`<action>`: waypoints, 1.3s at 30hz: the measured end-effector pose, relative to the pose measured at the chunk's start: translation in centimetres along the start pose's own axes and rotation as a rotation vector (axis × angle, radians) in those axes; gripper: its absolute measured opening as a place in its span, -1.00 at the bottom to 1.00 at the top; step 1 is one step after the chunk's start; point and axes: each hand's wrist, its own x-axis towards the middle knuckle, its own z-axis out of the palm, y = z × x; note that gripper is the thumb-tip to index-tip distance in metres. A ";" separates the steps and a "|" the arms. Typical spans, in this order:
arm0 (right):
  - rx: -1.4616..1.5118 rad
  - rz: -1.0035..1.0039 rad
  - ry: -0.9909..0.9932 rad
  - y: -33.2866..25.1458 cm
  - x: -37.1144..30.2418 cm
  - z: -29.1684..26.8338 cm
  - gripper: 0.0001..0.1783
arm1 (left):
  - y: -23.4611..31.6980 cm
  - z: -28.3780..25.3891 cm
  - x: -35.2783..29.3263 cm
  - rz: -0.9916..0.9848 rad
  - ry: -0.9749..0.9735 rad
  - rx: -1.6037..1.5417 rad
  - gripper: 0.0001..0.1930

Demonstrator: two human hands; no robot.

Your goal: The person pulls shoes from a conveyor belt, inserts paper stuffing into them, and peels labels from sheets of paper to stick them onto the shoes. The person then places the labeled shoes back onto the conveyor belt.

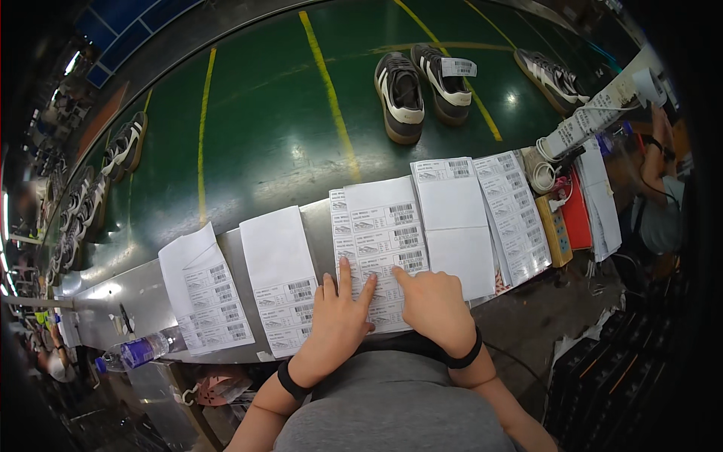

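In front of me lies a sheet of barcode labels [384,200], partly overlapping another label sheet [339,203], with bare backing at its top. My left hand [337,316] rests on these sheets, open, its fingers spread. My right hand [439,307] is at the same sheet's right side, its index fingertip touching a label row. Its other fingers are curled under, and whatever they may hold is hidden. Beyond the sheets a pair of dark sneakers [399,98] with pale stripes stands on the green belt. A white label [459,68] lies on the right shoe.
More label sheets [279,248] lie along the metal ledge [135,279]. A bottle [147,349] lies at the left end. More shoes [550,79] stand on the green conveyor belt [263,128]. At right are a power strip [555,230], white cable [544,175] and another person's arm [659,162].
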 end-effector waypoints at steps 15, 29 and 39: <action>0.018 -0.166 -0.154 0.9 -1.3 -0.4 -0.82 | 0.4 0.0 0.1 0.006 0.020 0.029 -0.08; 0.020 -0.254 -0.056 1.4 -0.7 -1.0 -0.85 | 0.5 -0.2 0.3 0.005 0.004 0.040 -0.11; 0.070 -0.203 0.102 1.6 1.1 0.4 -0.80 | 0.5 0.3 0.3 0.017 0.018 0.079 -0.16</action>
